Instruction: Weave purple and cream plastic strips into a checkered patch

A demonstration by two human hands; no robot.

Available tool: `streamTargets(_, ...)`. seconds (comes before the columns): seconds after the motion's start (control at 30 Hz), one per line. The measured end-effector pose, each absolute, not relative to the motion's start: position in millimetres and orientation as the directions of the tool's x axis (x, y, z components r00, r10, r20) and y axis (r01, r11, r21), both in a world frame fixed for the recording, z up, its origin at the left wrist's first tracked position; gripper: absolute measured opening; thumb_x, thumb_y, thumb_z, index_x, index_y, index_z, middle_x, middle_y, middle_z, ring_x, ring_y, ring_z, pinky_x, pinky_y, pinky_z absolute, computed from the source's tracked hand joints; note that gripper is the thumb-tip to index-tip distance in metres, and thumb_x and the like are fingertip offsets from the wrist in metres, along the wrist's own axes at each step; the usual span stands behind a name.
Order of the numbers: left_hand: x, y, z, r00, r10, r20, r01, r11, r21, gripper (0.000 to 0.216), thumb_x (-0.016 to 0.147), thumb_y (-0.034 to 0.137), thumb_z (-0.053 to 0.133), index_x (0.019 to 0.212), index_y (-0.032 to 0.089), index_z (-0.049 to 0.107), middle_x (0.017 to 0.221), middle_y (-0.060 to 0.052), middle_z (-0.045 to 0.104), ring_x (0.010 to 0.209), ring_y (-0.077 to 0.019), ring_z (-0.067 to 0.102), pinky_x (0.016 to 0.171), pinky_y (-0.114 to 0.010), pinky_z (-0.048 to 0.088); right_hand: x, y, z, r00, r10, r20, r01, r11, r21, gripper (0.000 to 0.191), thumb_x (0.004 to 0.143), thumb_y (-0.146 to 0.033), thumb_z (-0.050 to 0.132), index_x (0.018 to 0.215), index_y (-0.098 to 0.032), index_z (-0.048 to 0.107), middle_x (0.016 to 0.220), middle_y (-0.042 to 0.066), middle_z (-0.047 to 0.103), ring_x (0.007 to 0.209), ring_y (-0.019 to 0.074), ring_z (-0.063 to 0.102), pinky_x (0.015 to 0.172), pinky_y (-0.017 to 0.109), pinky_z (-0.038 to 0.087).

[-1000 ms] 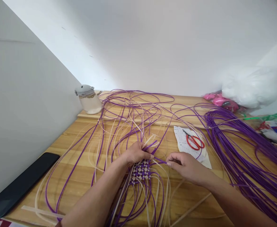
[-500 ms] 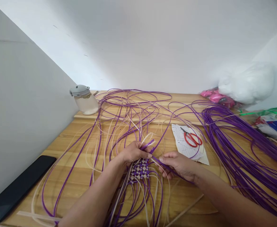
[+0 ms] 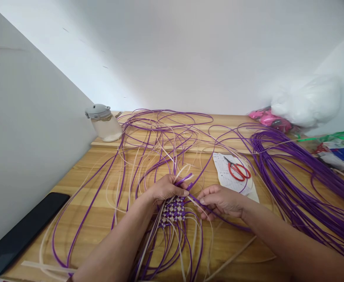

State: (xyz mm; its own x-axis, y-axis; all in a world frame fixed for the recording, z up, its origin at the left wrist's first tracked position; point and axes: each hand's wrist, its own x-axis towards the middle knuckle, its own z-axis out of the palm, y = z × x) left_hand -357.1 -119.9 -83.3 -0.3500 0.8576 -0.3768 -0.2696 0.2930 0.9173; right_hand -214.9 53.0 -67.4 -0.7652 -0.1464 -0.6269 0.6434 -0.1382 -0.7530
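Note:
A small checkered woven piece (image 3: pixel 174 210) of purple and cream strips lies in front of me, with loose strips fanning out from its edges. My left hand (image 3: pixel 169 188) is closed at its upper edge, thumb pressed down where strips cross. Short strip ends (image 3: pixel 184 178) poke up beyond that thumb. Just to the right, my right hand (image 3: pixel 214 201) pinches a purple strip (image 3: pixel 229 222) that leaves the weave and trails away under the wrist. A cream strip (image 3: pixel 196 202) runs close by these fingers; whether they hold it too I cannot tell.
Red-handled scissors (image 3: pixel 239 171) rest on a written paper (image 3: pixel 223 172). A thick bundle of purple strips (image 3: pixel 301 176) covers the right side. A lidded jar (image 3: pixel 105 124) stands back left, and a black phone-like slab (image 3: pixel 28 231) lies front left. Plastic bags (image 3: pixel 307 102) sit back right.
My right hand has shifted very slightly, with the purple strip now showing further out beneath the wrist. My left hand keeps its hold on the weave.

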Motion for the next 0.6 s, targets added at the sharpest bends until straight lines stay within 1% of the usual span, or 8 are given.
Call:
streamTargets(0.1, -357.3, -120.0, -85.6, -0.343, 0.866, -0.364, -0.282, 0.275, 0.919, 0.031, 0.056, 0.031, 0.081, 0.074, 0.013, 0.063, 0.06, 0.003, 0.056, 0.051, -0.0069, 0.043, 0.051, -0.022, 0.03, -218.8, 57.5, -68.5, -0.734, -0.168, -0.658, 0.678, -0.115, -0.726, 0.02, 0.068, -0.024, 0.064, 0.083, -0.012, 0.063, 0.081, 0.007, 0.069, 0.072, 0.0171, 0.069, 0.06, 0.024, 0.054)
streamTargets(0.2, -357.3, -120.6, -86.9, -0.339, 0.876, -0.344, -0.284, 0.253, 0.925, 0.029, 0.058, 0.029, 0.08, 0.074, 0.013, 0.062, 0.06, 0.003, 0.056, 0.051, -0.0068, 0.044, 0.052, -0.021, 0.03, -220.2, 60.1, -70.1, -0.723, -0.178, -0.667, 0.688, -0.102, -0.719, 0.021, 0.068, -0.026, 0.064, 0.083, -0.012, 0.064, 0.083, 0.007, 0.07, 0.074, 0.0192, 0.07, 0.06, 0.026, 0.055)
streamTargets(0.37, -355.7, -120.9, -85.0, -0.318, 0.872, -0.373, -0.316, 0.273, 0.909, 0.029, 0.056, 0.028, 0.08, 0.073, 0.013, 0.063, 0.06, 0.004, 0.055, 0.05, -0.0067, 0.044, 0.052, -0.021, 0.031, -219.3, 60.4, -67.8, -0.765, -0.228, -0.602, 0.615, 0.018, -0.788, 0.025, 0.071, -0.033, 0.064, 0.084, -0.012, 0.066, 0.081, 0.007, 0.069, 0.068, 0.0158, 0.068, 0.057, 0.023, 0.052)
streamTargets(0.43, -355.1, -120.8, -84.5, -0.319, 0.866, -0.385, -0.315, 0.286, 0.905, 0.03, 0.056, 0.029, 0.081, 0.074, 0.013, 0.063, 0.06, 0.003, 0.055, 0.05, -0.007, 0.044, 0.051, -0.022, 0.031, -218.8, 58.8, -67.4, -0.791, -0.176, -0.587, 0.584, 0.075, -0.809, 0.024, 0.071, -0.034, 0.065, 0.083, -0.012, 0.065, 0.077, 0.006, 0.069, 0.063, 0.0139, 0.066, 0.056, 0.023, 0.051)
streamTargets(0.53, -354.9, -120.4, -84.5, -0.338, 0.865, -0.37, -0.282, 0.282, 0.917, 0.03, 0.056, 0.03, 0.08, 0.074, 0.013, 0.063, 0.06, 0.003, 0.055, 0.051, -0.0072, 0.043, 0.052, -0.022, 0.03, -217.7, 54.8, -68.3, -0.853, -0.034, -0.522, 0.508, 0.184, -0.842, 0.022, 0.071, -0.034, 0.066, 0.078, -0.014, 0.062, 0.067, 0.003, 0.067, 0.056, 0.0125, 0.062, 0.053, 0.022, 0.048)
streamTargets(0.6, -354.9, -119.9, -84.1, -0.348, 0.862, -0.367, -0.256, 0.289, 0.922, 0.028, 0.057, 0.029, 0.079, 0.074, 0.013, 0.063, 0.06, 0.003, 0.054, 0.051, -0.0071, 0.042, 0.052, -0.022, 0.029, -216.7, 51.6, -68.5, -0.883, 0.055, -0.466, 0.461, 0.28, -0.842, 0.019, 0.072, -0.033, 0.065, 0.076, -0.015, 0.06, 0.062, 0.001, 0.064, 0.055, 0.0116, 0.059, 0.05, 0.02, 0.043)
